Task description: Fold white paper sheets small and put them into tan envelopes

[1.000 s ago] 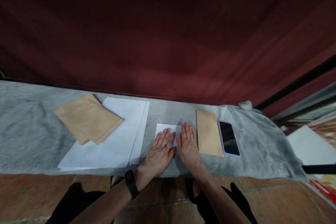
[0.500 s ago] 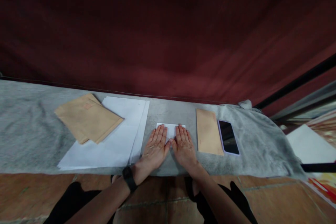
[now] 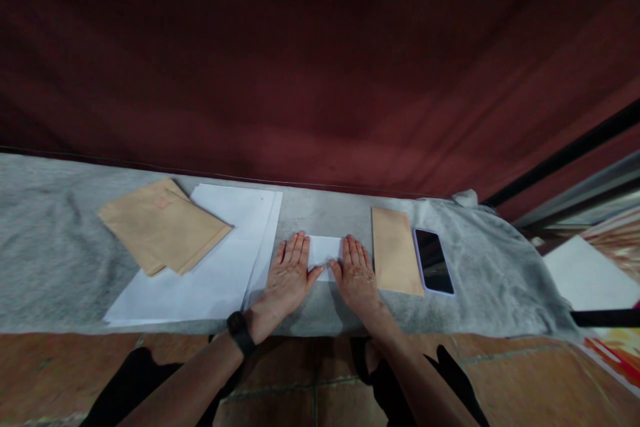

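A small folded white paper (image 3: 325,250) lies flat on the grey cloth in front of me. My left hand (image 3: 289,273) rests flat over its left edge, fingers stretched out and pointing away, thumb reaching in onto the sheet. Over the right edge lies my right hand (image 3: 356,271), also flat with straight fingers, its thumb on the paper. The two thumbs sit close to each other near the middle. Both palms hide the paper's side edges.
Left of my hands, brown envelopes (image 3: 165,227) overlap a stack of white sheets (image 3: 215,287). To the right lie a single brown envelope (image 3: 397,250) and a phone (image 3: 434,261) in a lilac case. A dark red curtain (image 3: 320,80) hangs behind the grey cloth (image 3: 505,267).
My hands have slid apart, the left one leftward and the right one slightly rightward. More of the white paper shows between them, and the thumbs have separated a little.
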`<state>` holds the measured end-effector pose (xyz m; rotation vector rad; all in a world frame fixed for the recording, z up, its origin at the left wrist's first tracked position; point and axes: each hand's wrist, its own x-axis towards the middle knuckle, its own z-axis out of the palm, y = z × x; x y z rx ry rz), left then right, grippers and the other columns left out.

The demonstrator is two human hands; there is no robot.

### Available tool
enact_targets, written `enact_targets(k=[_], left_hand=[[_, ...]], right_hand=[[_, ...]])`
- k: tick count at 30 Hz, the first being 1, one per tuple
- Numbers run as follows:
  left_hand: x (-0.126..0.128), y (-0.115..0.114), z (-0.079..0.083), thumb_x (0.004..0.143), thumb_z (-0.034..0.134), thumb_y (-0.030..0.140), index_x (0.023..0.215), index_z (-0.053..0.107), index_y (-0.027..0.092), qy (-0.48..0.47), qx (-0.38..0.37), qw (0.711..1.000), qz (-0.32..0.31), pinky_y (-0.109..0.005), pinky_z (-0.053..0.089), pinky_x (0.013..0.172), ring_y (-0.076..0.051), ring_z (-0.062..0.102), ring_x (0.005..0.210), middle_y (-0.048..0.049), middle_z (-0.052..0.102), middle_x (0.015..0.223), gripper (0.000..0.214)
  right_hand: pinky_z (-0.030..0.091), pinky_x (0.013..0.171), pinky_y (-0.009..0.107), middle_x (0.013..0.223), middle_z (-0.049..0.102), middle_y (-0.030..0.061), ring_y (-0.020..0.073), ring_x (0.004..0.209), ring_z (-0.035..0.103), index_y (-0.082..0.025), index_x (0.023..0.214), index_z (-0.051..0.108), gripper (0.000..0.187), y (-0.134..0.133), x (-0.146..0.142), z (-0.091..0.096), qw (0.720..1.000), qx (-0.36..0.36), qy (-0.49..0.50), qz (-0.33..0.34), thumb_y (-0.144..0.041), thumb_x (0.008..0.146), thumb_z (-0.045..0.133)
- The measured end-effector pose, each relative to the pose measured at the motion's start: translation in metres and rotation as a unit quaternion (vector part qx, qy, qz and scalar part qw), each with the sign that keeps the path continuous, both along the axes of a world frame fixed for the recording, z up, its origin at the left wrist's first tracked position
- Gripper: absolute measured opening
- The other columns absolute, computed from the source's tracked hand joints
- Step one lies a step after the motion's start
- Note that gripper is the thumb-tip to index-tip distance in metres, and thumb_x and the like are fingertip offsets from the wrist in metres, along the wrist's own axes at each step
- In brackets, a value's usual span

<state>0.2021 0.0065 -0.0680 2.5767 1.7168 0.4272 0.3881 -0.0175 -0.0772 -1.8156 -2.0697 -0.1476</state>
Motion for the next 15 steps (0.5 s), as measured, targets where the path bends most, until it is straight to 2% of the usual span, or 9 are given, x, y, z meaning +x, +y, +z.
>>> enact_targets(k=[4, 10, 15], left_hand=[[0.001, 0.0, 0.002, 0.1, 0.038, 0.055, 0.152, 0.036, 0.001, -0.01, 0.011, 1.0, -0.006, -0.053, 0.02, 0.125, -0.033, 0.026, 0.152, -0.0242, 0.034, 0.16, 0.075], [0.011, -0.009, 0.008, 0.1, 0.038, 0.057, 0.151, 0.04, 0.009, -0.009, 0.0, 0.991, -0.133, -0.048, 0.024, 0.125, -0.028, 0.029, 0.152, -0.0186, 0.036, 0.161, 0.069], [0.018, -0.013, 0.011, 0.097, 0.043, 0.059, 0.151, 0.039, 0.006, 0.0, -0.016, 0.991, -0.13, -0.051, 0.024, 0.124, -0.03, 0.028, 0.152, -0.0213, 0.034, 0.161, 0.076]], right_hand=[[0.033, 0.116, 0.048, 0.152, 0.05, 0.0171, 0.0301, 0.141, 0.042, -0.008, 0.149, 0.045, 0.051, 0.006, 0.007, 0.006, 1.0, -0.007, 0.021, -0.006, -0.032, 0.104, 0.043], [0.039, 0.105, 0.044, 0.132, 0.063, 0.0145, 0.0285, 0.122, 0.054, -0.015, 0.136, 0.058, 0.04, 0.02, 0.013, 0.024, 0.998, -0.041, 0.036, -0.04, -0.026, 0.1, 0.047], [0.042, 0.096, 0.043, 0.121, 0.066, 0.0134, 0.0285, 0.111, 0.057, -0.018, 0.126, 0.063, 0.033, 0.029, 0.012, 0.03, 0.994, -0.066, 0.037, -0.079, -0.025, 0.096, 0.052]])
